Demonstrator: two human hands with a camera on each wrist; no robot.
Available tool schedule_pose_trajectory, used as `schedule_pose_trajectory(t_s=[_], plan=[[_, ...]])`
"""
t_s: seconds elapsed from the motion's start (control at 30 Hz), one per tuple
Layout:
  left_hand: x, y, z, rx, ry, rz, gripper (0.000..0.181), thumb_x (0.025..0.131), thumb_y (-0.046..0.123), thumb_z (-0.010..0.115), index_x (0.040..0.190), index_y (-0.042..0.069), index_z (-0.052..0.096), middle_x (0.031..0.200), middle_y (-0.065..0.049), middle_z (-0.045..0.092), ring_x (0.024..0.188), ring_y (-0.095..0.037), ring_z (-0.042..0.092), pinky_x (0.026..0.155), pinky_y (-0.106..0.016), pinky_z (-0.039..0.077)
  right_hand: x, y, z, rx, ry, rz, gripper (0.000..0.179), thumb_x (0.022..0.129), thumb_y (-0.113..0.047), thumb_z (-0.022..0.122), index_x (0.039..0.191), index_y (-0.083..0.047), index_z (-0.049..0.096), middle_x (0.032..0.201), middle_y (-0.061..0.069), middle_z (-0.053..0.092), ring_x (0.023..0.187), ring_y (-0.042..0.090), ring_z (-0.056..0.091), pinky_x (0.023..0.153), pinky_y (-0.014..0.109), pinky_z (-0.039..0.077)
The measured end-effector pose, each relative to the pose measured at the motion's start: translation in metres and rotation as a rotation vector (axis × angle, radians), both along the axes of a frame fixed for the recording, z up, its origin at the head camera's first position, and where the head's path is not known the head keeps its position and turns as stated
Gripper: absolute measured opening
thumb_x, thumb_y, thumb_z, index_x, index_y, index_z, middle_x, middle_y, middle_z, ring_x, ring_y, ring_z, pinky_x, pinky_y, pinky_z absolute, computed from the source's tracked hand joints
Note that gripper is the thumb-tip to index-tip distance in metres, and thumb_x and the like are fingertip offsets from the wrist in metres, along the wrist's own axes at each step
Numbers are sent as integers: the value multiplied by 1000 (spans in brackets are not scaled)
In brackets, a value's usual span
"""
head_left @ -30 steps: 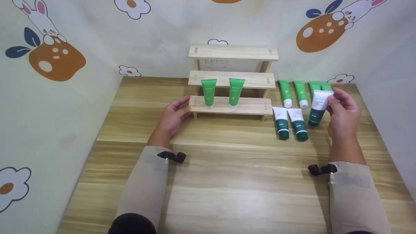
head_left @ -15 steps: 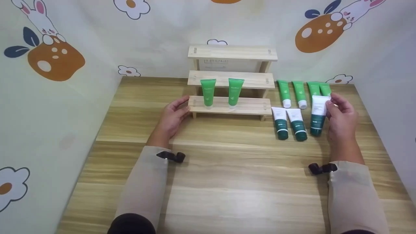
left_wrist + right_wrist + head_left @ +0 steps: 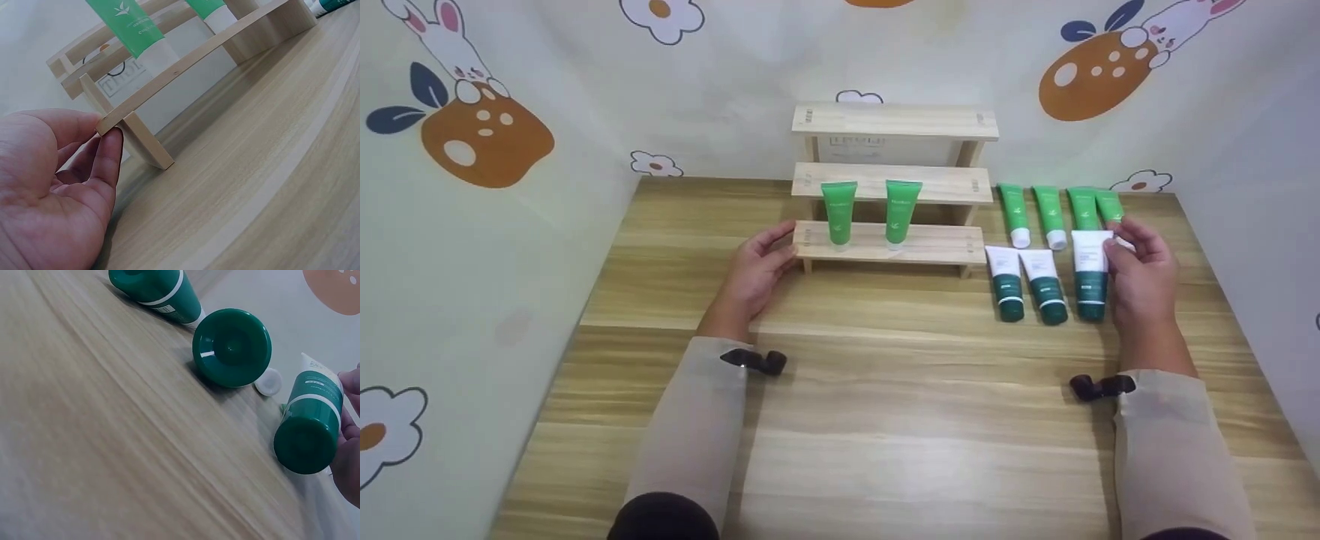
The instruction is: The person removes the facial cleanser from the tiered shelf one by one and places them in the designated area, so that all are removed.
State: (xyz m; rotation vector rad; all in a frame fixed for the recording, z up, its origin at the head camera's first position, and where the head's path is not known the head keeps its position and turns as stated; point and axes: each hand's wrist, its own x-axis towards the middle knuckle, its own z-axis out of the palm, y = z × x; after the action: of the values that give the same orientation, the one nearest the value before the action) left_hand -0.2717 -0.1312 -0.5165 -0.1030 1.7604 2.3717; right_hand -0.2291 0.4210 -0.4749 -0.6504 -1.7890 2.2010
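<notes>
My left hand (image 3: 756, 275) pinches the left end of the lowest board of a three-step wooden display stand (image 3: 894, 118); in the left wrist view, fingertips (image 3: 111, 138) sit under that board's corner. Two light-green squeeze tubes (image 3: 840, 212) stand cap-down on the lowest step. Out to the right, my right hand (image 3: 1144, 277) holds a white and dark-green squeeze tube (image 3: 1090, 274) by its white crimped end, its dark cap pointing toward me. In the right wrist view this tube (image 3: 313, 413) lies low over the tabletop, right of two matching tubes (image 3: 1007, 283).
Several light-green tubes (image 3: 1049, 214) with white caps lie in a row at the back right, the last partly behind my right hand. A wood-grain table (image 3: 930, 420) spreads below, bordered by a patterned cloth wall (image 3: 720, 97) at the back and sides.
The right hand has lowered the white and dark-green tube toward the table and drawn it nearer, into line with the two matching tubes. My left hand keeps its place on the stand.
</notes>
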Motion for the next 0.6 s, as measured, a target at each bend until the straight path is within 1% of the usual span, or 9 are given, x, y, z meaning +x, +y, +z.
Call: schedule_pose_trajectory(t_s=[0.13,0.23,0.33,0.37,0.53,0.6], plan=[[1,-1,1,0,-2,-4,53,104,-6,60,156,0,51,166,-13,47,129,-17,62,103,-23,60,-3,-1,-5,38,1,-8,48,99,-6,75,144,-16,65,145,-3,67,137,11,54,108,18,51],[2,-1,1,-5,-2,-6,53,104,-6,58,157,-1,49,167,-13,45,128,-16,61,101,-21,60,-4,-1,-7,57,-16,-12,48,98,-5,75,144,-16,66,148,-3,67,143,12,52,118,21,48],[2,-2,1,-5,-5,-5,53,104,-6,59,157,-1,50,168,-13,45,127,-15,62,102,-21,60,-4,0,-7,86,-57,-2,49,98,-9,76,145,-20,65,148,-7,65,147,12,49,126,24,42],[2,-1,1,-5,-7,-3,53,104,-5,59,156,-1,50,168,-13,45,127,-15,62,102,-21,60,-4,0,-8,95,-69,2,50,98,-11,77,145,-21,65,148,-8,65,147,12,48,126,24,41],[0,-1,0,-3,-13,6,53,104,-6,59,156,0,51,167,-13,46,124,-15,64,102,-22,60,-6,0,-10,117,-90,29,54,98,-10,78,148,-21,62,148,-9,65,142,12,50,118,22,43],[0,-1,0,0,-12,7,53,103,-6,60,156,0,51,167,-13,46,123,-15,64,102,-22,60,-6,-1,-10,130,-106,41,54,98,-10,77,149,-21,61,148,-9,65,142,11,49,121,23,41]])
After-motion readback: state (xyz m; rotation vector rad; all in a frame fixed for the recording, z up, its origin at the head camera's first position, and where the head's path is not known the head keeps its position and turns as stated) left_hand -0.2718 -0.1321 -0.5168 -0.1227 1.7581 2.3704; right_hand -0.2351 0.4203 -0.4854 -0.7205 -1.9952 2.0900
